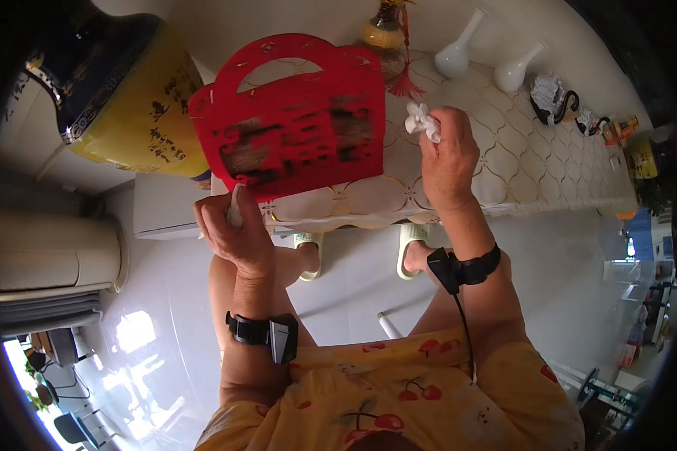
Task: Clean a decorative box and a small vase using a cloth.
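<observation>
A crumpled white tissue [422, 120] sticks out from the fingers of my right hand [450, 158], which is raised above the cloth-covered table. My left hand [234, 228] pinches a smaller white piece [236, 207], probably tissue too, by the table's front edge. Between and beyond the hands stands a red carrier-shaped object [293, 163] with an arched handle and dark ornamental patterning. Its lower left corner lies close to my left thumb; whether they touch I cannot tell. The right hand is apart from it.
A large yellow and dark-blue vase [146, 113] stands at left. Along the back are a tasselled bottle [385, 39], two white narrow-necked vases [456, 59] and swan-shaped ornaments [548, 98]. A patterned cloth [508, 152] covers the table. My slippered feet [310, 256] are below its edge.
</observation>
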Motion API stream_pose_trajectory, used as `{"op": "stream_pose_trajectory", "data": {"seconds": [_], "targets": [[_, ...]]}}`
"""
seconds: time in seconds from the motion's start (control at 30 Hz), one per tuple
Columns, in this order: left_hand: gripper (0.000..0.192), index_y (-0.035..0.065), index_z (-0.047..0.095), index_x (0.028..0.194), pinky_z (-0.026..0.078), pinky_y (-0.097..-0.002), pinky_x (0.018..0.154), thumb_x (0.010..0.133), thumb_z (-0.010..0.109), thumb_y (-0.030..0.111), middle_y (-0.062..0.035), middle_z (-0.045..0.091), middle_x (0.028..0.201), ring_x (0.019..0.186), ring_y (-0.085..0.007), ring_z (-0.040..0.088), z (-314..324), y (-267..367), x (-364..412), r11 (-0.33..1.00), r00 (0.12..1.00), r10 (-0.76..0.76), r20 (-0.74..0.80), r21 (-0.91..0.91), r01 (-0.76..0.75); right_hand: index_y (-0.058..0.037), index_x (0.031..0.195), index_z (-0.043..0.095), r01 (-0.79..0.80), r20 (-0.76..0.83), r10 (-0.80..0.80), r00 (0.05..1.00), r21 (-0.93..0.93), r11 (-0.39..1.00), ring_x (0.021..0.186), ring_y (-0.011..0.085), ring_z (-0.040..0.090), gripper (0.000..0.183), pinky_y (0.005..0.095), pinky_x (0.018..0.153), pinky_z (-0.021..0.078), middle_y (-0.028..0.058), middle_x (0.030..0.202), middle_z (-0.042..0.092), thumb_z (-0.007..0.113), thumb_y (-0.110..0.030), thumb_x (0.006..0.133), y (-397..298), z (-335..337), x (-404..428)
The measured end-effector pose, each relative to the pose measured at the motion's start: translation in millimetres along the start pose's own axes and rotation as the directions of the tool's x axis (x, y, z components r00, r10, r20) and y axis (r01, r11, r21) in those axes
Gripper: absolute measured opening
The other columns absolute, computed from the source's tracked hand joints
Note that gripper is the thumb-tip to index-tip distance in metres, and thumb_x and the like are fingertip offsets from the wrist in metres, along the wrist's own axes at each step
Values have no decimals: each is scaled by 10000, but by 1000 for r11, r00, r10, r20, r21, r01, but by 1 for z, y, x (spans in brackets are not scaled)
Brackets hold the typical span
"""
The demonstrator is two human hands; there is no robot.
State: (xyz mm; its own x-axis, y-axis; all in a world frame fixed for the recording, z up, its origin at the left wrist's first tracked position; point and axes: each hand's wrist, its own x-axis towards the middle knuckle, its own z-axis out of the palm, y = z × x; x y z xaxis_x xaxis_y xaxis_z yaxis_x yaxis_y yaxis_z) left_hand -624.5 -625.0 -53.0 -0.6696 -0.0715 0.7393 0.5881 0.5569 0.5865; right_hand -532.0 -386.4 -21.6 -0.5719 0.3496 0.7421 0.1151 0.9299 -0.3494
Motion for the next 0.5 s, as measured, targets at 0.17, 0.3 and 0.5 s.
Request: {"op": "stream_pose_trajectory", "data": {"seconds": [0.17,0.3,0.5], "targets": [[125,47,502,770,429,-276,610,820,611,80,-33,513,717,641,-142,485,11,-11,-3,947,963,-269,15,-179,268,-97,1015,571,192,-21,-191,981,152,970,780,287,598,367,367,615,514,110,899,560,642,32,679,-18,6,7],[117,61,485,814,368,-196,447,863,579,110,0,493,638,529,-46,441,15,-27,0,976,989,-146,-26,-169,140,-78,971,562,175,84,-191,978,162,971,727,265,599,310,346,589,520,105,910,532,667,-10,687,-25,12,-1],[115,35,502,843,430,-233,579,862,561,132,-26,522,711,632,-84,486,13,-20,1,842,884,-456,106,-272,466,-44,853,530,63,153,-107,982,268,961,677,305,581,259,376,546,473,116,826,552,689,45,669,-21,13,-16]]}}
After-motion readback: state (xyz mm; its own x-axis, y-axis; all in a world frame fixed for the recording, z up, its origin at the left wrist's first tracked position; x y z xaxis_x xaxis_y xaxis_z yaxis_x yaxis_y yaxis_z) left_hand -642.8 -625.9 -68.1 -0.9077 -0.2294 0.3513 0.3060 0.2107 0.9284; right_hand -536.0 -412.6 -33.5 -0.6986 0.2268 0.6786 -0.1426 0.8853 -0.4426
